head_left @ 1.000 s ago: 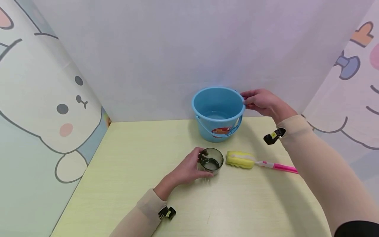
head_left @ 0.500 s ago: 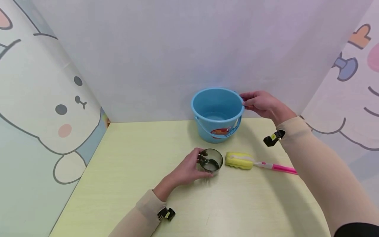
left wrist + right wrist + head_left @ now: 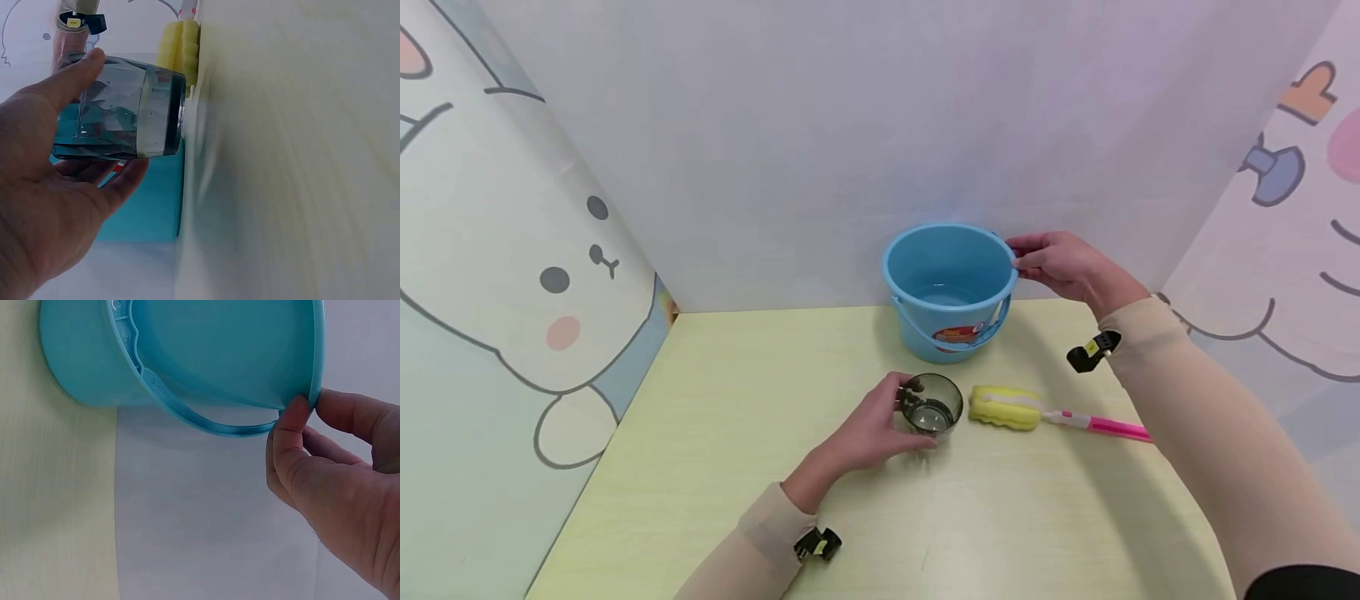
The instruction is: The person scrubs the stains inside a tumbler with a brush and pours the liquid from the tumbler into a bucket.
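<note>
My left hand (image 3: 871,429) holds a dark, clear glass (image 3: 932,405) upright, fingers and thumb round its sides. In the left wrist view the glass (image 3: 125,109) lies between the thumb and fingers of the left hand (image 3: 53,181), its base just at the tabletop; whether it touches is hard to tell. My right hand (image 3: 1067,265) pinches the rim of the blue bucket (image 3: 951,317) at its right side. In the right wrist view the right hand (image 3: 344,469) has thumb and fingertips on the rim of the bucket (image 3: 81,356), beside the handle's end.
A yellow sponge brush (image 3: 1006,407) with a pink and white handle (image 3: 1105,424) lies right of the glass, partly beneath the right forearm's line. The pale yellow table (image 3: 737,383) meets a white backdrop (image 3: 775,167) behind the bucket. Cartoon-printed panels (image 3: 512,275) stand at both sides.
The glass and left hand have shifted very slightly left and up in the head view. The right hand keeps its pinch on the bucket rim; the rest looks the same apart from a small view shift.
</note>
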Motion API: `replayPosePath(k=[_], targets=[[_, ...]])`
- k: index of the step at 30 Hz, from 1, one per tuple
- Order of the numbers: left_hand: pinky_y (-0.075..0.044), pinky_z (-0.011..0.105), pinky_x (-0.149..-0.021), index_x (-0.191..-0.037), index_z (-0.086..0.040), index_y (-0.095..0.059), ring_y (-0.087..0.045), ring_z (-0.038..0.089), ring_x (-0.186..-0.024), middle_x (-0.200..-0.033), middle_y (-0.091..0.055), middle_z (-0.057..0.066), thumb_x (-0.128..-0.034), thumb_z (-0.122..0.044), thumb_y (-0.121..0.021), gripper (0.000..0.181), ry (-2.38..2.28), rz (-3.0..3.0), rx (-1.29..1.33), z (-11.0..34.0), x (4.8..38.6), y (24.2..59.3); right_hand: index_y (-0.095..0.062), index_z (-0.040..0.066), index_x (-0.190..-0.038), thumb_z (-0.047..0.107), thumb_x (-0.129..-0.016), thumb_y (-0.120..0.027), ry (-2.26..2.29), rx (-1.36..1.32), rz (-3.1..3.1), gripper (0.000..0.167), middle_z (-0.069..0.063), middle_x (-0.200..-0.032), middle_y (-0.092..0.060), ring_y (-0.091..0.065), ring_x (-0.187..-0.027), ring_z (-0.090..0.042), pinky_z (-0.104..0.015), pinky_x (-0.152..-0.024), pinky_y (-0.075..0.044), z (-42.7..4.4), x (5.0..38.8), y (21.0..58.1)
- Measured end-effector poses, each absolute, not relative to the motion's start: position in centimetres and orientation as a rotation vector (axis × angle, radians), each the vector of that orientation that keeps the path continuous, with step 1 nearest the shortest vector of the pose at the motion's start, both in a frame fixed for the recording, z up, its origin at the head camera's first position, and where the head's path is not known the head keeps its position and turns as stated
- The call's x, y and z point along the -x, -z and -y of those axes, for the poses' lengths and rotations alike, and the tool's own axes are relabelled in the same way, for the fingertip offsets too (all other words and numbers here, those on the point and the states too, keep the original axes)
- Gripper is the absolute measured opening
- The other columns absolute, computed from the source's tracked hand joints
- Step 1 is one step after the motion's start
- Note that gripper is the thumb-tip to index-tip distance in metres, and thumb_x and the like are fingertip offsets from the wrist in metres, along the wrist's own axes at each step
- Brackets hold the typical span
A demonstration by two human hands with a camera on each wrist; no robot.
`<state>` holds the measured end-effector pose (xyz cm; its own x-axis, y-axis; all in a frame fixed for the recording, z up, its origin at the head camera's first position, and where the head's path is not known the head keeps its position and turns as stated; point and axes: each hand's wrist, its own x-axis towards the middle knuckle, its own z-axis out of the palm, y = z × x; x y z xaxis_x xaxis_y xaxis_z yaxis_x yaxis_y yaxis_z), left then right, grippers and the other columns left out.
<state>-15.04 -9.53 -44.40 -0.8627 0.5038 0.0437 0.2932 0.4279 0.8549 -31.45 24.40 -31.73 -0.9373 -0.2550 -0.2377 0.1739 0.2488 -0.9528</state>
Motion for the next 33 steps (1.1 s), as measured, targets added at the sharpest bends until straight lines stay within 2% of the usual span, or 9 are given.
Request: replayPosePath(k=[3,11,18,21,28,33], targets=[[-0.051,0.039,-0.107,-0.145,-0.009,-0.045,-0.059,0.022,-0.126,-0.138,-0.058,0.005,-0.0803,-0.027,-0.097,0.085,-1.405,-2.464,-0.698,9.7,15.0,44.0,-0.034,-0.003,-0.163,0.002,-0.111,-0.051,1.735,0.08,-2.183,0.055,-0.024,-0.158,-0.042,-0.051,-0.134,-0.038,-0.026,-0.099,-0.055,-24.5,31.5,31.8],[-0.052,0.04,-0.106,-0.146,-0.009,-0.045,-0.059,0.021,-0.125,-0.139,-0.059,0.004,-0.0807,-0.027,-0.097,0.085,-1.396,-2.491,-0.693,10.8,15.0,43.3,-0.032,-0.005,-0.162,0.003,-0.111,-0.052,1.718,0.085,-2.183,0.055,-0.024,-0.157,-0.042,-0.055,-0.132,-0.036,-0.029,-0.101,-0.055,-24.5,31.7,31.8],[-0.052,0.043,-0.106,-0.145,-0.008,-0.045,-0.059,0.023,-0.125,-0.14,-0.059,0.005,-0.0813,-0.027,-0.096,0.084,-1.427,-2.504,-0.697,12.1,15.4,42.3,-0.033,-0.004,-0.162,0.002,-0.111,-0.051,1.71,0.079,-2.182,0.055,-0.024,-0.156,-0.042,-0.051,-0.133,-0.038,-0.038,-0.112,-0.048,-24.2,31.9,31.7],[-0.052,0.043,-0.105,-0.145,-0.008,-0.046,-0.06,0.023,-0.124,-0.139,-0.059,0.005,-0.0812,-0.028,-0.096,0.083,-1.437,-2.518,-0.684,12.7,15.7,41.9,-0.033,-0.004,-0.163,0.002,-0.111,-0.05,1.71,0.075,-2.181,0.055,-0.024,-0.157,-0.042,-0.05,-0.134,-0.038,-0.038,-0.112,-0.048,-24.2,31.9,31.6],[-0.055,0.044,-0.102,-0.146,-0.008,-0.047,-0.06,0.024,-0.123,-0.14,-0.059,0.004,-0.0803,-0.03,-0.097,0.085,-1.453,-2.561,-0.615,14.2,16.6,40.8,-0.03,-0.004,-0.164,0.002,-0.112,-0.049,1.713,0.073,-2.18,0.056,-0.024,-0.159,-0.04,-0.046,-0.139,-0.041,-0.023,-0.094,-0.057,-24.0,31.7,31.5],[-0.054,0.048,-0.103,-0.148,-0.007,-0.045,-0.059,0.026,-0.123,-0.141,-0.058,0.007,-0.0799,-0.033,-0.097,0.089,-1.419,-2.62,-0.592,15.3,17.5,40.0,-0.032,-0.003,-0.164,0.003,-0.112,-0.05,1.711,0.065,-2.189,0.056,-0.024,-0.158,-0.04,-0.047,-0.138,-0.041,-0.02,-0.088,-0.057,-23.8,31.6,31.6]])
